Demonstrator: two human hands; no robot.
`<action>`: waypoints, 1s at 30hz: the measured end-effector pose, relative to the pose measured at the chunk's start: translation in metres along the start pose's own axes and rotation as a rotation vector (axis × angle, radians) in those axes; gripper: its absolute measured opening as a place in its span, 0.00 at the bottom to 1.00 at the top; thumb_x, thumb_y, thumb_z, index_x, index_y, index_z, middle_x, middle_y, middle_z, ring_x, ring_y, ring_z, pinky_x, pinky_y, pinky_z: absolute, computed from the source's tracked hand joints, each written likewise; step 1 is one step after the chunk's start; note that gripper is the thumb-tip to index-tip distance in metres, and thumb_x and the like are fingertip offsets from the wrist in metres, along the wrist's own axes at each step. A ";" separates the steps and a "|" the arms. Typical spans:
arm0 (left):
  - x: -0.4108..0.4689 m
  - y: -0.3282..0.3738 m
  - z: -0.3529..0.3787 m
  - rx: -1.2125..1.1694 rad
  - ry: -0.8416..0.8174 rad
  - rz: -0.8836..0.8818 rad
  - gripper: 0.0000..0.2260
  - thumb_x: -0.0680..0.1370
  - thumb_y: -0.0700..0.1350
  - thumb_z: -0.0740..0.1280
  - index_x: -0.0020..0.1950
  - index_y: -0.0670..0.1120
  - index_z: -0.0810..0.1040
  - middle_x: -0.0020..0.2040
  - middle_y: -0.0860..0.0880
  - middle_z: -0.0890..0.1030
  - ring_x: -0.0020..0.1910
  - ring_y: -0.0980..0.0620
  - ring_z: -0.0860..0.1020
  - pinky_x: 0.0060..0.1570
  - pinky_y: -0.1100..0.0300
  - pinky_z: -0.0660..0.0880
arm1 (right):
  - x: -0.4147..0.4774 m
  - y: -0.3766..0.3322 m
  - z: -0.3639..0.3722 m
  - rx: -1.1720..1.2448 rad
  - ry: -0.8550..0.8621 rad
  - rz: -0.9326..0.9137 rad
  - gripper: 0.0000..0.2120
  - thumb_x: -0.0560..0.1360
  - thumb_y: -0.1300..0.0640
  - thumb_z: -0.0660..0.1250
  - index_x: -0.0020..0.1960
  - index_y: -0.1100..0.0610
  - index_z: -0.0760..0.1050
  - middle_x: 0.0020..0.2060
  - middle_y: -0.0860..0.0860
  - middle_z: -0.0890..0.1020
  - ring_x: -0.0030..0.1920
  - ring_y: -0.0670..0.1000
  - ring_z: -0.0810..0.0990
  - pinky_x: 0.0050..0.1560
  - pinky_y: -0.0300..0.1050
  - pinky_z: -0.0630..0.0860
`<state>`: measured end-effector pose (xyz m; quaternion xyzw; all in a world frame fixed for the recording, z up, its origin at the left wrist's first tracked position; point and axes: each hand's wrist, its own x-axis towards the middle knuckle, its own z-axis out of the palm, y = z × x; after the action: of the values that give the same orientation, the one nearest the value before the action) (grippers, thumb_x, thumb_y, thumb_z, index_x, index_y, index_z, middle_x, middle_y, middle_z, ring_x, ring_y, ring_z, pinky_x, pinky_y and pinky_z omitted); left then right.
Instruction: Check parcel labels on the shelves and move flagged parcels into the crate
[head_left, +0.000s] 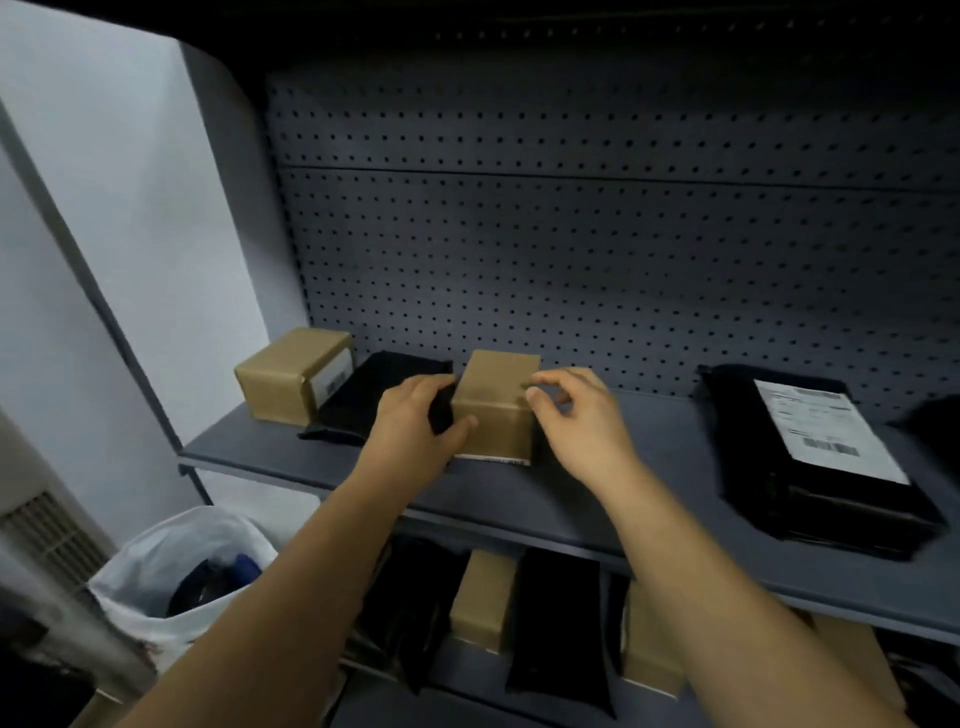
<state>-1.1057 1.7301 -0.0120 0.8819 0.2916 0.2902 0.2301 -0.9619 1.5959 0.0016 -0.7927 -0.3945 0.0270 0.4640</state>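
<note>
Starting nearest the camera, both forearms reach forward over a lower shelf (467, 670) that holds brown boxes and black bags standing on edge. A bin lined with white plastic (176, 561) stands on the floor to the left. No crate can be identified in view.

On the upper shelf (597, 499), the left hand (415, 415) grips the small brown box (496, 410). Its thumb lies on the front face and its fingers wrap round the left side. The right hand (576, 415) has its curled thumb and forefinger at the box's upper right corner. Whether they pinch the box or only hover there cannot be determined.

The box sits flat on the shelf. A white strip (493, 460) shows under its front bottom edge, which is probably the label, facing down.

Hazards from this position:
- Tipping the box with only one firm hand may let it slide on the smooth shelf and drop off the front edge.
- The left fingers lie against the black bag (374, 389) just beside the box, so lifting may drag that bag along.
- Motion blur or dim light may cause a misread label.

Further back are a second brown box (291, 379) and, to the right, a labelled black mailer (810, 467). Behind them stands the pegboard (571, 234).
</note>
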 end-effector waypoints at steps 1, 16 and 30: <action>0.003 -0.006 0.001 -0.033 -0.029 -0.010 0.27 0.76 0.53 0.71 0.72 0.48 0.70 0.68 0.48 0.73 0.68 0.47 0.68 0.68 0.52 0.67 | 0.004 -0.004 0.008 0.013 0.028 0.018 0.10 0.80 0.52 0.65 0.59 0.53 0.79 0.55 0.45 0.72 0.54 0.47 0.73 0.56 0.38 0.68; 0.021 0.030 0.044 -0.409 -0.109 0.347 0.15 0.78 0.46 0.70 0.65 0.51 0.78 0.62 0.60 0.73 0.66 0.61 0.68 0.68 0.63 0.64 | -0.016 0.041 -0.025 0.203 0.310 0.422 0.12 0.77 0.41 0.62 0.50 0.46 0.80 0.51 0.46 0.83 0.55 0.51 0.80 0.61 0.53 0.76; 0.015 0.024 0.062 -0.432 -0.053 0.012 0.13 0.78 0.46 0.70 0.63 0.51 0.79 0.58 0.59 0.78 0.60 0.59 0.74 0.61 0.62 0.71 | -0.007 0.040 -0.014 0.393 0.133 0.417 0.11 0.79 0.50 0.65 0.61 0.46 0.73 0.54 0.49 0.79 0.50 0.50 0.82 0.53 0.51 0.82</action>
<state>-1.0465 1.7079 -0.0371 0.8212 0.2113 0.3240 0.4196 -0.9366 1.5708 -0.0228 -0.7515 -0.1789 0.1456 0.6181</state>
